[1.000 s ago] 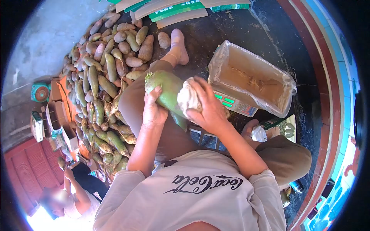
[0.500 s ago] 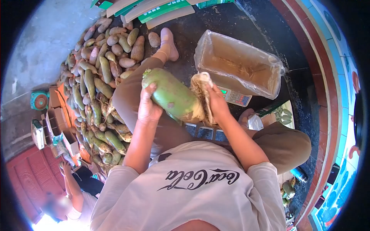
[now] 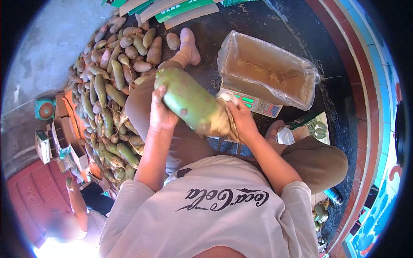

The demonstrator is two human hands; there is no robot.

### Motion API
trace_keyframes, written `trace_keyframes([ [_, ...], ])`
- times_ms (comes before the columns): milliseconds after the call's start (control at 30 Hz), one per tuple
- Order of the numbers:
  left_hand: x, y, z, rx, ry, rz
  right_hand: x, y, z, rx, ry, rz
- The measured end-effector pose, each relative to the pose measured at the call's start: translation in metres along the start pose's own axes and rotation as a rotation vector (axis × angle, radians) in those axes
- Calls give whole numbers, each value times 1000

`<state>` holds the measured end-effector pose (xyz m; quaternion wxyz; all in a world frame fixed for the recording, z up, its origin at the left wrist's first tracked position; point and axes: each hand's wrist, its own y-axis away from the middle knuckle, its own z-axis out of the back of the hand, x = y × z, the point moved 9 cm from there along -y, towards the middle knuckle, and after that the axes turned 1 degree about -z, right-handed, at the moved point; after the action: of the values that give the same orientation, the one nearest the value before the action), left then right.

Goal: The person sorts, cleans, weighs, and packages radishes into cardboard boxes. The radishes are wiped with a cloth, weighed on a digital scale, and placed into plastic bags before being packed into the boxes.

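Now, in the head view, holding the green radish (image 3: 187, 101) slightly higher and further left than half a second ago. Clasping its broad end with the left grip (image 3: 162, 112), thumb on top; clutching cloth (image 3: 224, 96) in the right grip (image 3: 242, 118), against the brownish end. Poised above the thigh (image 3: 144, 103), between vegetable pile (image 3: 105, 92) and lined box (image 3: 266, 71), with dark floor (image 3: 249, 21) showing beyond.

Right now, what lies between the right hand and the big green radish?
In the head view, a soiled cloth lies between them: the right hand holds it against the pale, dirty end of the big green radish.
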<state>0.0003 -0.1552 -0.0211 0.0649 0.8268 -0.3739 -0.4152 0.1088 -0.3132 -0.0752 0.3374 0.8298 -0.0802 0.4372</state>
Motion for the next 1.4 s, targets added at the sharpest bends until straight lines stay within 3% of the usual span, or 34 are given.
trace_keyframes([
  [67, -10, -8, 7, -59, 38, -41, 39, 26, 1, 13, 387, 304],
  [133, -11, -12, 13, -80, 79, -46, 68, 58, -39, 188, 990, 783],
  [167, -9, -9, 16, -112, 97, -40, 62, 64, -50, 234, 1148, 782],
  [300, 0, -4, 20, -151, 77, -43, 49, 50, -48, 33, 1170, 776],
  [400, 3, -4, 23, -160, 104, 7, 53, 52, -49, 11, 1250, 754],
  [500, 3, -5, 29, -164, 114, -15, 58, 46, -43, -47, 1116, 602],
  [600, 6, -1, 27, -127, 37, -2, 16, 10, 10, -298, 779, 269],
  [633, 6, 0, 24, -132, 17, -6, 14, 12, 13, -266, 708, 246],
  [733, 7, 4, 22, -156, -18, -25, 51, 30, -20, -33, 759, 562],
  [833, 11, 2, 21, -116, -28, -22, 85, 47, -65, 33, 1244, 805],
  [933, 21, 9, 13, -81, -117, -65, 69, 29, -83, 59, 1203, 677],
  [967, 20, 8, 14, -90, -119, -67, 64, 25, -84, 107, 1205, 539],
  [1067, 19, 10, 17, -126, -120, -64, 67, 30, -88, -21, 1182, 748],
  [1167, 22, 18, 13, -94, -175, -74, 42, -14, -30, -222, 767, 276],
  [1200, 20, 18, 9, -69, -210, -83, 42, -20, -19, -232, 578, 301],
  [1267, 18, 20, 3, -22, -276, -94, 28, -25, -11, -161, 531, 252],
  [1367, 14, 10, 13, 14, -180, 7, 2, -19, 17, -44, 860, 195],
  [1400, 9, 9, 16, 31, -162, 12, -4, -8, 16, 44, 1102, 190],
])
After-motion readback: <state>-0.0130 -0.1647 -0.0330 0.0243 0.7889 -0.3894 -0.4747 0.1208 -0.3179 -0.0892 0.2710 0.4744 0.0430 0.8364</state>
